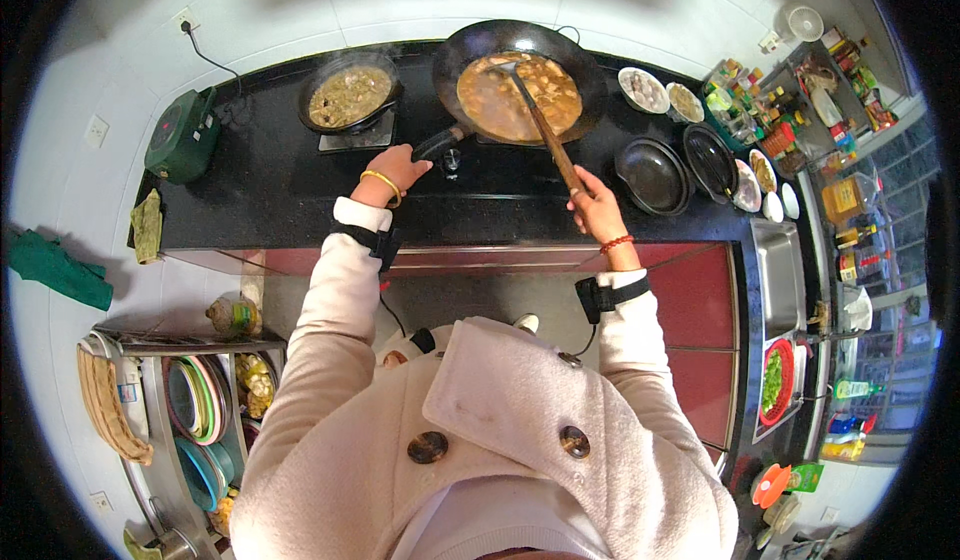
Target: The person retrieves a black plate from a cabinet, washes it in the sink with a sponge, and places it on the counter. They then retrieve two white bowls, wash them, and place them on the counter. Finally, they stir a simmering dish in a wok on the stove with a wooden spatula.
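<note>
A large dark wok (pixel 589 102) on the stove holds a brown stew (pixel 487 106) with chunks in it. My left hand (pixel 395 172), with a yellow bangle at the wrist, grips the end of the wok's handle (pixel 442 140). In my right hand (pixel 598 206) is the wooden handle of a wok spatula (pixel 551 140). Its metal blade reaches into the stew, partly under the liquid. To the left of the wok, a smaller pan (pixel 306 98) of steaming greenish food (pixel 352 96) sits on a second burner.
At right stand bowls of food (pixel 643 89), dark pots (pixel 652 173) and seasoning bottles (pixel 780 140). Beyond is a steel sink (pixel 780 275) and a red basket of chopped greens (pixel 774 383). A green rice cooker (pixel 180 138) stands far left; a rack (pixel 154 380) holds basins below.
</note>
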The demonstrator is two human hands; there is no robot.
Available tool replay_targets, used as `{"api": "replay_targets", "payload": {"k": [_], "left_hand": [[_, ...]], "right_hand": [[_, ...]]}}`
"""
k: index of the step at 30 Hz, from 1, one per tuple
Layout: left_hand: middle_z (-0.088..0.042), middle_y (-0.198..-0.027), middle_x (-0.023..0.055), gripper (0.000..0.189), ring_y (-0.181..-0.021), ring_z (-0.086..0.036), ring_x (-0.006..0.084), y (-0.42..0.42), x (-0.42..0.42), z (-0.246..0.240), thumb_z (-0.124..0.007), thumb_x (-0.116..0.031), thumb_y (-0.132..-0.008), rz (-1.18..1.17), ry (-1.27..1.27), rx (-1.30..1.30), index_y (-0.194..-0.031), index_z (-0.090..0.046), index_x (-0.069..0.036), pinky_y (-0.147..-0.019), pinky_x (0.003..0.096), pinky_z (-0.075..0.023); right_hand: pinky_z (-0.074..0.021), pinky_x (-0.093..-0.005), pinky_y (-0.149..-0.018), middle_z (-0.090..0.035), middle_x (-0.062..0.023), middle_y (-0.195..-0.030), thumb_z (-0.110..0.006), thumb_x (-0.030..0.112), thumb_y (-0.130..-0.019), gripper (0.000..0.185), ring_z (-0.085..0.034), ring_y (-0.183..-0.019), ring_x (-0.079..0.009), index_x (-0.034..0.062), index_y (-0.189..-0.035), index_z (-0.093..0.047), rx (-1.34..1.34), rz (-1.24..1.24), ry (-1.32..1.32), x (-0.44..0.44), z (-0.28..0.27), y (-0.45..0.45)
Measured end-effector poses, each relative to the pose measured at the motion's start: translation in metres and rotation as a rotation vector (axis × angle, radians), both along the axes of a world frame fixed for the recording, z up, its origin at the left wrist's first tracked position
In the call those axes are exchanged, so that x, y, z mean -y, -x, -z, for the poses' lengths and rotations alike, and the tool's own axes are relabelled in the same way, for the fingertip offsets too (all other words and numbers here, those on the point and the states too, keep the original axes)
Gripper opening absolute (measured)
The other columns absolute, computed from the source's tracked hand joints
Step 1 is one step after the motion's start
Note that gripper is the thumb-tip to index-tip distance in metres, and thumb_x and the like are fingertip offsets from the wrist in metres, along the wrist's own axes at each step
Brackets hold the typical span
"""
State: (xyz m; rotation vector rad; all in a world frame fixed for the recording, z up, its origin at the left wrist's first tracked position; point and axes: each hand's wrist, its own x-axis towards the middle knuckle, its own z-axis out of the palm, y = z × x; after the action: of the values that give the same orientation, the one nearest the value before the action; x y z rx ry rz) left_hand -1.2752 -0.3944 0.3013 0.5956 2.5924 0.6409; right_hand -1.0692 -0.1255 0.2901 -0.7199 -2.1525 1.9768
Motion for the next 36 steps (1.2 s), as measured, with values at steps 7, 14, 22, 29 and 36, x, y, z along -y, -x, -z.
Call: {"api": "replay_targets", "payload": {"k": [7, 14, 22, 29, 36], "left_hand": [[-0.057, -0.068, 0.0155, 0.042, -0.046, -0.057, 0.0231, 0.0, 0.002, 0.0, -0.058, -0.036, -0.081, 0.01, -0.033, -0.005, -0.084, -0.05, 0.005, -0.047, 0.0344, -0.0453], [-0.057, -0.068, 0.0154, 0.043, -0.047, -0.057, 0.0232, 0.003, 0.0, 0.003, -0.058, -0.036, -0.08, 0.025, -0.031, 0.009, -0.085, -0.051, 0.006, -0.047, 0.034, -0.0459], [-0.056, -0.066, 0.0145, 0.043, -0.045, -0.056, 0.0225, 0.001, 0.0, 0.002, -0.058, -0.035, -0.08, 0.009, -0.041, -0.003, -0.085, -0.05, 0.007, -0.046, 0.0334, -0.0453], [-0.057, -0.07, 0.016, 0.045, -0.046, -0.057, 0.0222, 0.001, 0.0, 0.002, -0.059, -0.035, -0.08, -0.002, -0.065, 0.013, -0.088, -0.05, 0.009, -0.045, 0.0333, -0.0448], [-0.06, -0.089, 0.0198, 0.05, -0.069, -0.06, 0.0282, -0.004, -0.003, 0.011, -0.059, -0.035, -0.078, -0.055, -0.091, -0.164, -0.109, -0.049, 0.004, -0.063, 0.0375, -0.0471]], "right_hand": [[-0.0303, -0.0201, -0.034, -0.051, -0.0017, -0.067, -0.047, 0.01, -0.086, 0.044, -0.04, -0.041, -0.0074, 0.0129, -0.13, -0.038, 0.001, -0.041, 0.265, -0.017, -0.016, -0.031], [-0.033, -0.0211, -0.035, -0.051, -0.0026, -0.067, -0.045, 0.013, -0.088, 0.044, -0.041, -0.042, -0.0086, 0.0138, -0.13, -0.036, -0.116, 0.119, 0.313, -0.024, -0.002, -0.021], [-0.0327, -0.0205, -0.036, -0.05, -0.0034, -0.068, -0.044, 0.013, -0.088, 0.044, -0.041, -0.043, -0.0093, 0.016, -0.131, -0.034, -0.107, 0.136, 0.565, -0.025, 0.021, -0.028], [-0.0304, -0.0203, -0.033, -0.051, -0.0023, -0.065, -0.045, 0.014, -0.088, 0.045, -0.04, -0.039, -0.0083, 0.0142, -0.132, -0.034, -0.077, 0.091, 0.338, -0.02, -0.02, -0.069], [-0.0277, -0.0191, -0.034, -0.05, 0.0005, -0.065, -0.046, 0.016, -0.088, 0.043, -0.036, -0.039, -0.0062, 0.0154, -0.13, -0.038, 0.057, 0.035, 0.316, -0.003, -0.001, -0.054]]}}
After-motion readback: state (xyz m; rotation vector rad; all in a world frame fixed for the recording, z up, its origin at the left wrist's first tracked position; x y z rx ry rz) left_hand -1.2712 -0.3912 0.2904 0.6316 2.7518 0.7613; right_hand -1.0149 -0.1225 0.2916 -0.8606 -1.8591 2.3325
